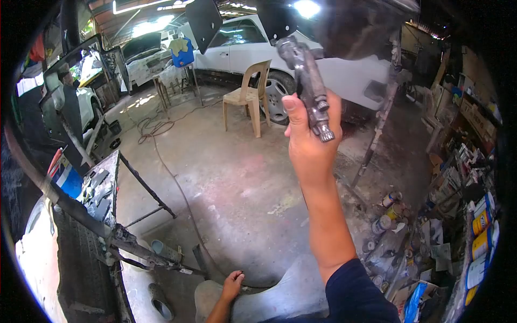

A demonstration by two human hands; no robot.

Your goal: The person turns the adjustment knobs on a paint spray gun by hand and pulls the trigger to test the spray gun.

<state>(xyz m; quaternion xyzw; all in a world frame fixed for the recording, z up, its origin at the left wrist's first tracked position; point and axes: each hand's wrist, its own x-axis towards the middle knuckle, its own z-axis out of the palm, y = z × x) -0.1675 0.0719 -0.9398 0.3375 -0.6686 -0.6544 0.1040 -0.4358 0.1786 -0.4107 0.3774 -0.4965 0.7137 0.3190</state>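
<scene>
Raised at upper centre, my right hand (312,121) is wrapped round a dark metal spray gun (304,75), its knobs pointing down toward my wrist. The gun's head is close to a hanging dark panel (276,21), and a blurred dark part (355,29) hangs to its right. Low in the view, my left hand (232,285) is closed, with the thin hose (188,207) running up to its fingers and on past them. What lies inside the fingers is small and partly hidden.
A beige plastic chair (249,97) stands before a white car (237,48). On the left is a metal-framed stand (116,183) with a tire (81,269) below. Paint cans (382,223) and clutter line the right side; a rusty post (377,129) rises beyond my right arm.
</scene>
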